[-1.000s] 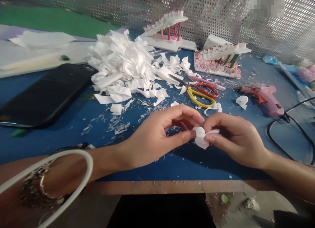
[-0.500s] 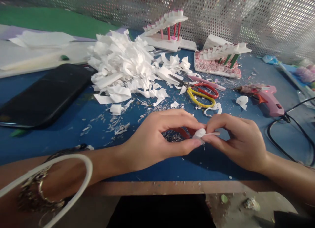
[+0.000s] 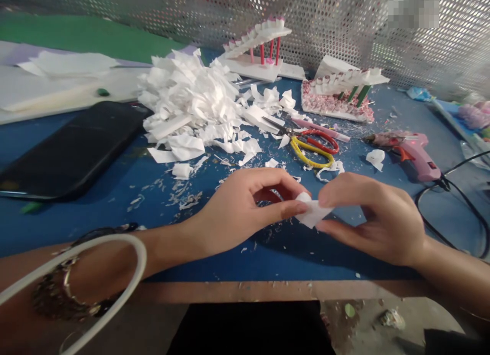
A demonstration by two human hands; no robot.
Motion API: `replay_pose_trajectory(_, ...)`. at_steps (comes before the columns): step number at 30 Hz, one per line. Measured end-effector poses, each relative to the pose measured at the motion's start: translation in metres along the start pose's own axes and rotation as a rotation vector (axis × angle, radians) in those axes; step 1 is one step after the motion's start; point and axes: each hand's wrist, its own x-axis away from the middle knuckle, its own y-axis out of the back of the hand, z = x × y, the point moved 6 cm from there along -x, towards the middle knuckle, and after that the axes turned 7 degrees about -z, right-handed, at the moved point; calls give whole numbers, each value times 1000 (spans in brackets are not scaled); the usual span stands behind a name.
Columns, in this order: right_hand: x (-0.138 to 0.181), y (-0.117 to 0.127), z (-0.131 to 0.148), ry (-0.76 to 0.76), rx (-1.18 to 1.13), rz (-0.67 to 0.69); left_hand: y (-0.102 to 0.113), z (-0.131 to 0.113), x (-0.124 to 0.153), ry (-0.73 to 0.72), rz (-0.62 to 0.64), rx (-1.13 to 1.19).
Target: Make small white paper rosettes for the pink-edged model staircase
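A small piece of white paper (image 3: 314, 215), partly rolled or folded at its left end, is between my two hands above the blue tabletop. My left hand (image 3: 245, 212) pinches that end between thumb and fingers. At the paper's right side is my right hand (image 3: 377, 219), its forefinger on the upper edge and its thumb by the lower corner, with a gap between the two tips. Its other fingers are mostly hidden. Scissors (image 3: 313, 149) with one red and one yellow handle lie just beyond my hands.
A heap of white paper strips (image 3: 191, 99) lies behind, near a black phone (image 3: 72, 150). Two small staircase models (image 3: 264, 36) stand at the back. On the right are a pink glue gun (image 3: 415, 153) with its cord (image 3: 459, 222) and a pink pen (image 3: 321, 129).
The white paper has turned and its flat face now shows more. My right hand's thumb and forefinger have spread from a tight pinch. My left hand has shifted slightly left.
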Motion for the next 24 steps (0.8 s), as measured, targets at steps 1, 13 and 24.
replay_pose_trajectory(1,0,-1,2,47,14,26,0,2,-1,28,3,13)
replay_pose_trajectory(13,5,1,7,221,216,102,-7,4,1,111,112,169)
replay_pose_trajectory(24,-2,1,4,33,70,88,-8,2,3,66,134,125)
